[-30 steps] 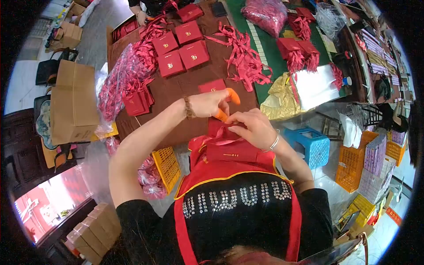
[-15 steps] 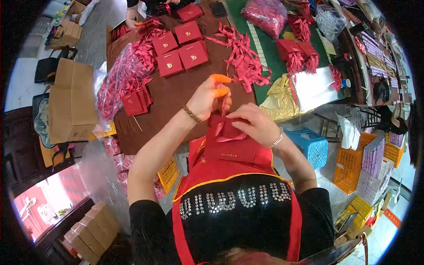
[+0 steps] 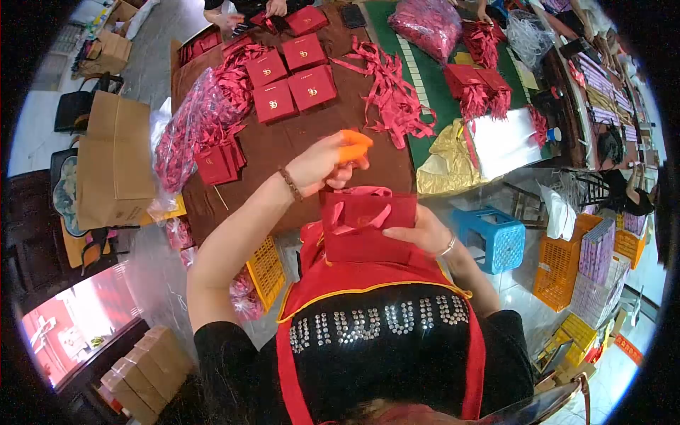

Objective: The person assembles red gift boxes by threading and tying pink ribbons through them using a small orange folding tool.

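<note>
A small red paper bag [image 3: 368,237] with ribbon handles stands upright in front of my red apron. My right hand [image 3: 419,230] grips its right side, thumb across the front and fingers behind. Just above the bag's upper left corner is my left hand [image 3: 333,161], with orange covers on two fingers. Its fingers are curled close together, and whatever they may hold is too small to make out. Beyond my hands, red bags with gold logos [image 3: 312,86] lie on the brown cloth, beside a tangle of red ribbons [image 3: 397,92].
Plastic-wrapped ribbons [image 3: 202,117] and a cardboard box [image 3: 117,159] are on the left. A blue stool [image 3: 496,237] and orange crate [image 3: 559,265] stand right. At the top, a co-worker's hands [image 3: 275,7] are over the table; another person's hand is near the green mat.
My left hand has moved off the handles, slightly left. My right hand has shifted down to the bag's right side. The bag now faces me more upright. The co-worker's hands have moved.
</note>
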Tool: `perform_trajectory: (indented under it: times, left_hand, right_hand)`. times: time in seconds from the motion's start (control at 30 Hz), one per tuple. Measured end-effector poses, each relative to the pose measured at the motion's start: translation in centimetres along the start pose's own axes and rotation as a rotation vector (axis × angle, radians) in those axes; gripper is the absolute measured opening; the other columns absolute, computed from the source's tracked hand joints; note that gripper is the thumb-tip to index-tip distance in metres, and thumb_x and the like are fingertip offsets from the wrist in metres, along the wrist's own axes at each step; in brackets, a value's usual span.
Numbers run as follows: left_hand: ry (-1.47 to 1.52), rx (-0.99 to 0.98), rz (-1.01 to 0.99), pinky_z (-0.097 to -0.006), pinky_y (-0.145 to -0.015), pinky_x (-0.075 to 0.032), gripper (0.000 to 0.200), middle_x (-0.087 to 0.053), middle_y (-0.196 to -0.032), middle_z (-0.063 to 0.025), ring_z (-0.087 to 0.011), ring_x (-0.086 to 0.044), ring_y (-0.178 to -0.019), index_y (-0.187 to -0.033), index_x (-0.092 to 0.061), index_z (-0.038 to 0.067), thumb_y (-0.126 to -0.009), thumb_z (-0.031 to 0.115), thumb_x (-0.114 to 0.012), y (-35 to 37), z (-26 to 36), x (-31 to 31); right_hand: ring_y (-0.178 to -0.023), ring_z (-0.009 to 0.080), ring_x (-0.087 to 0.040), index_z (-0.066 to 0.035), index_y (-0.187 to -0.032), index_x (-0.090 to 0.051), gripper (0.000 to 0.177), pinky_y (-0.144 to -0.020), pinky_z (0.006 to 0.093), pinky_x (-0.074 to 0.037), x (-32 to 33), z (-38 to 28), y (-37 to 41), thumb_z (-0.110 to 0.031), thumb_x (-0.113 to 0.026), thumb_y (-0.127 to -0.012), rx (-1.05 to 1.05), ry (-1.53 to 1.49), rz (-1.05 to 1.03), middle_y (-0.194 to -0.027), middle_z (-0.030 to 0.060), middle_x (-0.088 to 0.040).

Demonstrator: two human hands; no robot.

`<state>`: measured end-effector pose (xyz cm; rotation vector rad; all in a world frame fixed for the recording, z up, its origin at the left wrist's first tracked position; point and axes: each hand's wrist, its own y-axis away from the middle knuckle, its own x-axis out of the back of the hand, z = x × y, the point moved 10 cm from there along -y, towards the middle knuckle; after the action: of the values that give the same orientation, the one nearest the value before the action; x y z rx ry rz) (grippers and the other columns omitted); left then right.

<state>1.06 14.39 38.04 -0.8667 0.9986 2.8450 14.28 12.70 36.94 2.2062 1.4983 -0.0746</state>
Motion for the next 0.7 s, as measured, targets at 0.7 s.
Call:
perform_trajectory:
  times: [0.7]
  left_hand:
    - [0.138, -0.159, -0.14, -0.0185, -0.041, -0.024, 0.034, -0.059, -0.077, -0.0033, -0.0027, -0.03, -0.044, -0.121, -0.045, 0.008, -0.088, 0.014, -0.046, 0.9, 1.3, -4.2]
  right_hand:
    - [-0.1, 0.0114, -0.051, 0.001, -0.117, -0.048, 0.04, -0.089, 0.0277, -0.04, 0.2, 0.0, 1.4, 0.002, -0.058, -0.078, 0.007, 0.035, -0.096, -0.109, 0.0033, -0.056]
